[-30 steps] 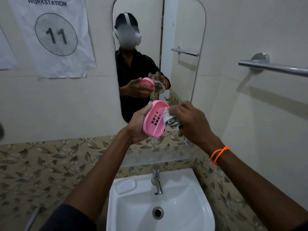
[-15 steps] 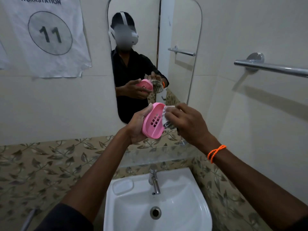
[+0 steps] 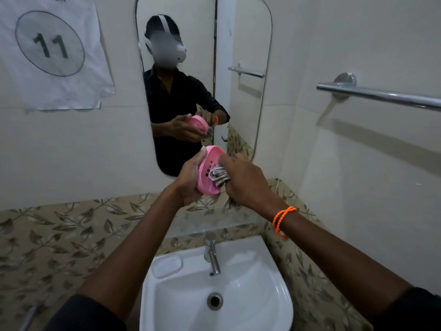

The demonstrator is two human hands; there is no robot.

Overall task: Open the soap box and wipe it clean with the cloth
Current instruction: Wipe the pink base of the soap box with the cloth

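Note:
A pink soap box tray [image 3: 208, 172] with drain slots is held up in front of the mirror, its open side facing right. My left hand [image 3: 189, 181] grips it from behind, thumb on its upper rim. My right hand [image 3: 243, 181] holds a bunched grey-white cloth [image 3: 218, 176] and presses it into the lower inside of the tray. The box's lid is not visible.
A white washbasin [image 3: 269, 299] with a chrome tap [image 3: 211, 254] sits below the hands. A glass shelf [image 3: 214, 225] runs under the mirror [image 3: 248, 44]. A chrome towel bar [image 3: 381, 94] sticks out from the right wall. A paper sign [image 3: 52, 51] hangs at left.
The cloth has slid from the tray's upper right rim down into its lower inside. Both hands and the tray have dropped slightly in view.

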